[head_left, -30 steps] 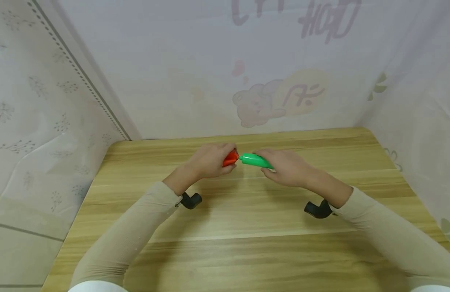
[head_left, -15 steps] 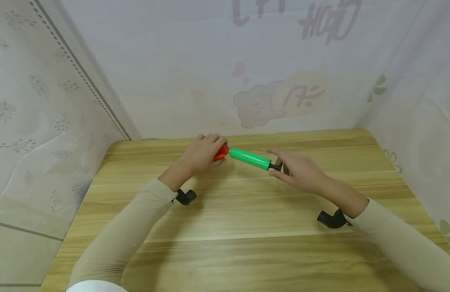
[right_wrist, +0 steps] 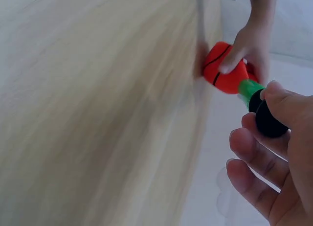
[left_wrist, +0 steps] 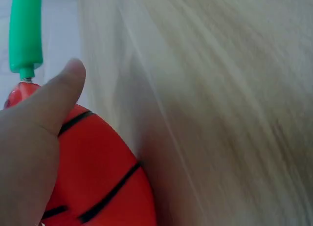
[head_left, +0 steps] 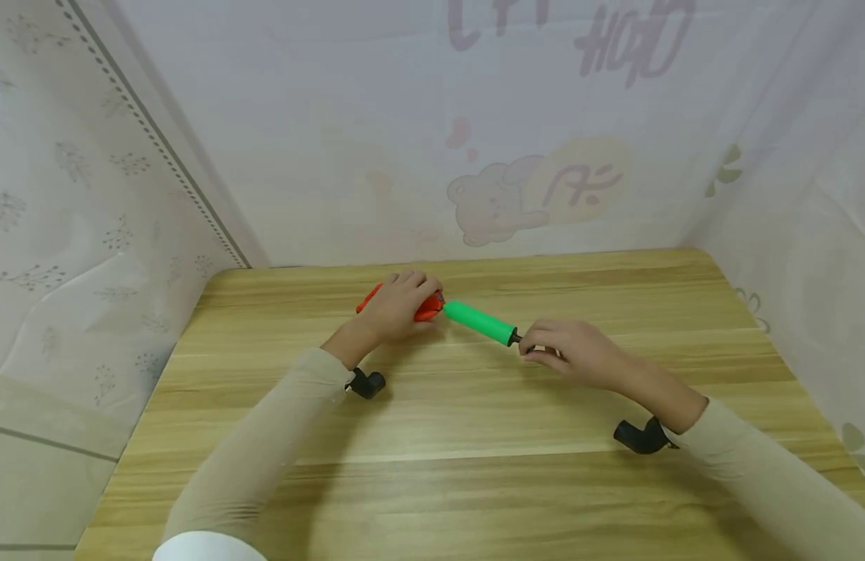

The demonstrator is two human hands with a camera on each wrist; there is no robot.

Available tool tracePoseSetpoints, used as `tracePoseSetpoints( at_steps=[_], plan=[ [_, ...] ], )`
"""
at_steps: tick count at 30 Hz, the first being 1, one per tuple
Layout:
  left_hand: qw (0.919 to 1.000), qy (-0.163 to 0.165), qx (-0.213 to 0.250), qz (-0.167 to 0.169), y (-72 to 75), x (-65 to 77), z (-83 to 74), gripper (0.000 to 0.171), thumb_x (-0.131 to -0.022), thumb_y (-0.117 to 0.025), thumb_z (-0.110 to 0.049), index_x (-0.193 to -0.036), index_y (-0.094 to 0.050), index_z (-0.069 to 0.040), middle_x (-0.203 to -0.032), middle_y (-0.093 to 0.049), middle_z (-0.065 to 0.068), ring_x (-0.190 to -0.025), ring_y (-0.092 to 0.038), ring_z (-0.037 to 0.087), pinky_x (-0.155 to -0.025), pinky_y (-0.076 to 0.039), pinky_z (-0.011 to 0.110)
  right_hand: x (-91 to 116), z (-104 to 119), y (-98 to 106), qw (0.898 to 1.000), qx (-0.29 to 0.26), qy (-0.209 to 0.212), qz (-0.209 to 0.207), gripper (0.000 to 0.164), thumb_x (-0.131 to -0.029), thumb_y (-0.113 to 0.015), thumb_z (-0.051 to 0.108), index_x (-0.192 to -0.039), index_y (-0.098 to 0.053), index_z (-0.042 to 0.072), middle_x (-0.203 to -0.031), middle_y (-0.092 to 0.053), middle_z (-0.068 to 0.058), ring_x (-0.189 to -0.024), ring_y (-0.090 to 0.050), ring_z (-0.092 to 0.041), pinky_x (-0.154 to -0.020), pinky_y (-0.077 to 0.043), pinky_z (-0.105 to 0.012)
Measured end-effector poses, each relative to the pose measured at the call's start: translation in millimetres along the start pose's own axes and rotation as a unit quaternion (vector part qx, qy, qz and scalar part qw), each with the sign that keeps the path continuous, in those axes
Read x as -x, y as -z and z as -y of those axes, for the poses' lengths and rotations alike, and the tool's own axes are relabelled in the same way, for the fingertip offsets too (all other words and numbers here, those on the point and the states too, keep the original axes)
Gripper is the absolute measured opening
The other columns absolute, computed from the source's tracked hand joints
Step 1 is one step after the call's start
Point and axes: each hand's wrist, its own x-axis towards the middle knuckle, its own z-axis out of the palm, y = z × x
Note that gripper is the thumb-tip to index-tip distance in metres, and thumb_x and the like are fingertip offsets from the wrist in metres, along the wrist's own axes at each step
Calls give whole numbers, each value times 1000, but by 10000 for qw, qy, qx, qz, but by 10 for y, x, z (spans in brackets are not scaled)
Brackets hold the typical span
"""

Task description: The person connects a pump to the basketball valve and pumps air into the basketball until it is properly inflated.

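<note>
My left hand (head_left: 396, 307) grips a limp red ball with black seam lines (left_wrist: 107, 162), its thumb lying along the ball in the left wrist view. A green hand pump (head_left: 478, 322) joins the ball at its valve end and slants down to the right in the head view. At the other end, my right hand (head_left: 580, 352) pinches the pump's black handle (right_wrist: 270, 121) between thumb and index finger. The other fingers of that hand are loosely bent beside the handle. A short length of black rod shows between barrel and fingers.
Both hands work over a wood-grain table (head_left: 474, 499). A patterned curtain (head_left: 348, 156) hangs behind its far edge, with more fabric at both sides. Black wrist camera mounts (head_left: 641, 436) stick out below the wrists.
My right hand has let go of the green barrel, moved right and taken hold of the black handle. The pump now slants more, and more of the red ball shows behind my left hand.
</note>
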Motion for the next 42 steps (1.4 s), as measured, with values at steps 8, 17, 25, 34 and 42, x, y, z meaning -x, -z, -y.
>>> tracePoseSetpoints(
  at_steps=[8, 17, 25, 34, 42],
  plan=[
    [9985, -123, 302, 443, -138, 80, -132, 68, -89, -75, -52, -140, -52, -12, -123, -50, 11, -120, -44, 31, -107, -32, 55, 147, -74, -42, 9984, -51, -240, 499, 10, -92, -75, 11, -100, -73, 17, -100, -69, 10, -74, -55, 1, -61, -48, -22],
    [9991, -255, -91, 337, -256, 186, -229, 64, -96, -65, -54, -144, -51, -15, -127, -49, 12, -121, -44, 31, -108, -33, 52, 198, -18, -110, 9936, -260, -571, 944, 5, -96, -72, 18, -101, -73, 20, -100, -68, 13, -72, -51, 3, -64, -48, -22],
    [9987, -143, -407, 257, -170, 163, -253, 73, -92, -66, -60, -148, -48, -18, -145, -47, 9, -137, -42, 29, -114, -25, 59, 196, 13, -146, 9946, -245, -573, 827, 7, -95, -73, 17, -100, -72, 20, -100, -68, 13, -67, -46, 5, -59, -45, -20],
    [9977, -564, -363, 141, -117, 87, -563, 88, -93, -63, -62, -158, -31, -11, -160, -35, 13, -151, -28, 27, -116, -15, 69, 184, 31, -135, 9953, -196, -576, 755, 8, -94, -74, 15, -100, -72, 20, -99, -67, 13, -69, -49, 3, -60, -46, -21],
    [9961, -801, -259, 272, -264, 35, -811, 86, -98, -58, -58, -160, -26, -8, -165, -27, 14, -154, -20, 28, -119, -9, 66, 173, 37, -134, 9960, -174, -533, 702, 9, -93, -75, 13, -100, -72, 18, -99, -68, 12, -73, -53, 2, -62, -49, -22]
  ],
)
